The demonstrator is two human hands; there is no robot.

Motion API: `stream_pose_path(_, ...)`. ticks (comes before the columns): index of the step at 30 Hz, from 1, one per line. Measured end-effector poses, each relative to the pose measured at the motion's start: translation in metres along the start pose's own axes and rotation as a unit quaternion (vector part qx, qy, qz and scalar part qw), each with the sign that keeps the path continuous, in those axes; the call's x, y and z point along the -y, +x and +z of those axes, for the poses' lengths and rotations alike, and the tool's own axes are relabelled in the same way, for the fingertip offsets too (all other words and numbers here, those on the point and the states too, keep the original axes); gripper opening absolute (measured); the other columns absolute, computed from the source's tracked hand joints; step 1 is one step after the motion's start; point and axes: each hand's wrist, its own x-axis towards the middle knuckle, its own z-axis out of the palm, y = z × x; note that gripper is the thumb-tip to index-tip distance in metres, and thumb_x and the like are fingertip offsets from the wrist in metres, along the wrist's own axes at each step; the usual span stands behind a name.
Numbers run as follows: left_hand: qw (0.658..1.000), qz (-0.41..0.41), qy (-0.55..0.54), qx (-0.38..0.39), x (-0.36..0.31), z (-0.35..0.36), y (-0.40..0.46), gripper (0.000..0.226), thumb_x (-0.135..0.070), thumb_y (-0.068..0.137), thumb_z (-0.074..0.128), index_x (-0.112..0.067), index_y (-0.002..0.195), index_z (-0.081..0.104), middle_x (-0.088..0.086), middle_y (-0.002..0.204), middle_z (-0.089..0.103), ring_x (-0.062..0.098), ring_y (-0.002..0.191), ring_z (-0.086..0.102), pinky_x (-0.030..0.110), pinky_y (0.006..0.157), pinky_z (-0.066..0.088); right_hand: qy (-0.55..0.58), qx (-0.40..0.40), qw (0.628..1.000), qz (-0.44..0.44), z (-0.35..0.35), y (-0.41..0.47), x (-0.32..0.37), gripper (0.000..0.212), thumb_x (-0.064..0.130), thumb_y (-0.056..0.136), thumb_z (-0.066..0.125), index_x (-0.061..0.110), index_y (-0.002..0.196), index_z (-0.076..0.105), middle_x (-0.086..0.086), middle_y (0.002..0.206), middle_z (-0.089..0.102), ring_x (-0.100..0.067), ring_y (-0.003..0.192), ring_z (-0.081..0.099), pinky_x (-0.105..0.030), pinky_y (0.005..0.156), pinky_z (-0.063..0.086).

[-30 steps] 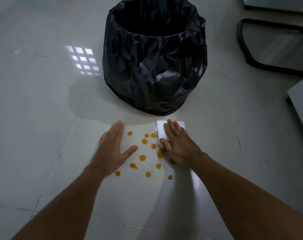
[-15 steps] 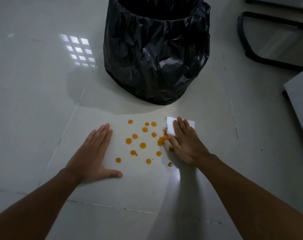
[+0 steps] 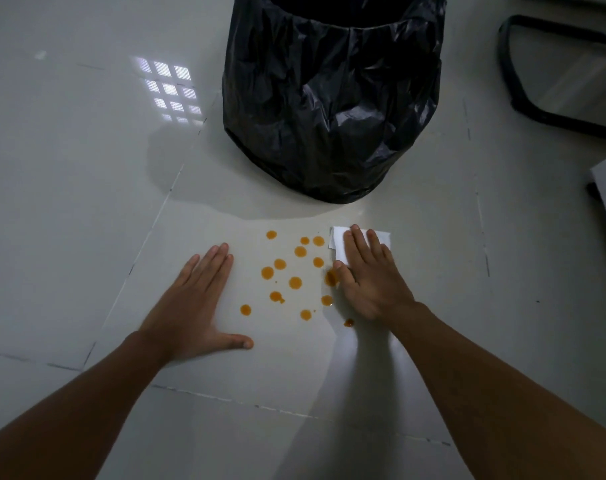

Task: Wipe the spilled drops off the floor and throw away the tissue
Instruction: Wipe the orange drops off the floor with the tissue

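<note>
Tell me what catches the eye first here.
A scatter of orange drops on the pale floor stands out, with a black-bagged bin just beyond it. The right hand presses a white tissue flat at the drops' right edge; the left hand lies flat on their left.

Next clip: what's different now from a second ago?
The left hand slid left and back toward the person, clear of the orange drops, and lies flat on the floor. The right hand stayed pressing the tissue flat at the drops' right edge; nothing gripped or released. Drops mostly unwiped, black bin unmoved.
</note>
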Motion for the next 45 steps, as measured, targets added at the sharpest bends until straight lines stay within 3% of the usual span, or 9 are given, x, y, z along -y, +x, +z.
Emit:
stream_pose_path(9,1.000,-0.018,-0.017,-0.005,-0.005,0.002,-0.007,0.139,-0.101,0.064,0.032,-0.001,0.158,0.007,0.012,0.169,-0.001,0.020,0.156,-0.003,0.036,0.125,-0.005,0.022,-0.013,0.999,0.025,0.013,-0.035,0.007,0.067,0.053,0.102,0.018,0.020,0.157,-0.003,0.001,0.167,-0.007,-0.021,0.152,-0.011,-0.039,0.121,-0.005)
stream_pose_path(18,0.999,-0.035,-0.031,-0.004,-0.009,0.006,-0.015,0.137,-0.102,0.065,0.020,-0.004,0.158,0.000,0.010,0.168,-0.009,0.020,0.156,-0.009,0.041,0.127,-0.002,0.045,-0.036,0.995,0.082,0.034,-0.070,0.035,0.068,0.052,0.102,0.020,0.020,0.157,-0.005,0.000,0.166,-0.012,-0.024,0.152,-0.015,-0.037,0.117,-0.014)
stream_pose_path(25,0.999,-0.035,-0.027,-0.012,-0.009,0.010,-0.014,0.136,-0.101,0.066,0.022,-0.003,0.158,0.003,0.012,0.169,-0.004,0.021,0.156,-0.005,0.044,0.127,0.001,0.087,-0.055,0.987,0.126,0.043,-0.087,0.060,0.078,0.054,0.100,0.027,0.014,0.156,-0.009,-0.003,0.166,-0.014,-0.023,0.152,-0.015,-0.035,0.116,-0.014)
stream_pose_path(29,0.999,-0.035,-0.034,-0.011,-0.007,0.011,-0.014,0.135,-0.101,0.066,0.023,-0.004,0.158,0.000,0.009,0.168,-0.008,0.019,0.156,-0.008,0.043,0.127,0.000,0.054,-0.063,0.987,0.136,0.043,-0.093,0.070,0.076,0.049,0.100,0.029,0.008,0.156,-0.001,-0.010,0.166,-0.004,-0.029,0.153,-0.005,-0.038,0.120,-0.003)
stream_pose_path(31,0.999,-0.034,-0.033,-0.016,-0.008,0.011,-0.015,0.134,-0.100,0.067,0.024,-0.005,0.158,0.001,0.009,0.169,-0.007,0.018,0.156,-0.008,0.043,0.127,0.000,0.024,-0.085,0.989,0.121,0.035,-0.091,0.065,0.069,0.045,0.100,0.029,0.008,0.155,0.013,-0.012,0.165,0.012,-0.029,0.152,0.010,-0.039,0.122,0.009)
stream_pose_path(33,0.999,-0.032,-0.027,-0.017,-0.007,0.011,-0.015,0.133,-0.100,0.068,0.024,-0.004,0.158,0.003,0.010,0.169,-0.006,0.019,0.156,-0.006,0.043,0.126,0.000,0.015,-0.102,0.991,0.081,0.026,-0.089,0.051,0.066,0.045,0.100,0.026,0.009,0.155,0.019,-0.009,0.164,0.018,-0.024,0.152,0.011,-0.039,0.124,0.007)
stream_pose_path(37,0.999,-0.030,-0.023,-0.021,-0.006,0.013,-0.014,0.132,-0.099,0.069,0.025,-0.004,0.158,0.003,0.011,0.169,-0.004,0.020,0.156,-0.005,0.044,0.126,0.001,0.010,-0.039,0.998,-0.047,0.030,-0.092,0.022,0.068,0.049,0.102,0.021,0.016,0.158,0.002,0.001,0.166,-0.005,-0.009,0.150,-0.017,-0.035,0.124,-0.006)
stream_pose_path(40,0.999,-0.027,-0.031,-0.021,-0.007,0.012,-0.016,0.135,-0.100,0.067,0.029,-0.005,0.158,0.001,0.009,0.169,-0.007,0.018,0.156,-0.010,0.044,0.127,0.000,0.012,-0.037,0.998,-0.050,0.041,-0.100,0.026,0.076,0.056,0.099,0.025,0.015,0.158,0.001,0.000,0.166,-0.007,-0.009,0.150,-0.017,-0.030,0.122,-0.008)
stream_pose_path(45,1.000,-0.012,-0.025,0.001,-0.002,0.007,-0.020,0.146,-0.102,0.059,0.039,-0.005,0.158,-0.004,0.007,0.168,-0.015,0.015,0.154,-0.018,0.044,0.127,-0.002,0.026,-0.020,0.998,-0.057,0.050,-0.108,0.051,0.082,0.062,0.096,0.024,0.015,0.157,-0.003,0.000,0.166,-0.011,-0.011,0.150,-0.017,-0.034,0.123,-0.004)
